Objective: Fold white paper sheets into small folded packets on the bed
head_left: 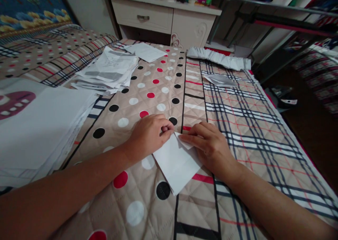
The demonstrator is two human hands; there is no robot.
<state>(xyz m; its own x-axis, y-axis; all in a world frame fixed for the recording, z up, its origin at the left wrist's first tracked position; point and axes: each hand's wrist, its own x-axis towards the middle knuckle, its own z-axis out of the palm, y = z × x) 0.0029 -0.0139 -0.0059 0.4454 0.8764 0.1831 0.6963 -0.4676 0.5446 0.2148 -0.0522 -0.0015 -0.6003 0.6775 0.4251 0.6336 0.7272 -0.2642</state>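
A white sheet of paper (175, 164) lies partly folded on the quilted bedspread (237, 134) in front of me. My left hand (148, 134) rests on its upper left corner with the fingers curled and pinched at the paper's top edge. My right hand (208, 145) lies on the paper's right side, its fingers pressing down a small folded flap near the top corner. The fingertips of both hands nearly meet at that corner.
A thick stack of white sheets (39, 130) sits at the left. A loose heap of papers (108, 72) lies further back, with one folded piece (219, 79) at the right. A white ruffled strip (219, 58) lies at the bed's far edge. A dresser (163, 16) stands behind.
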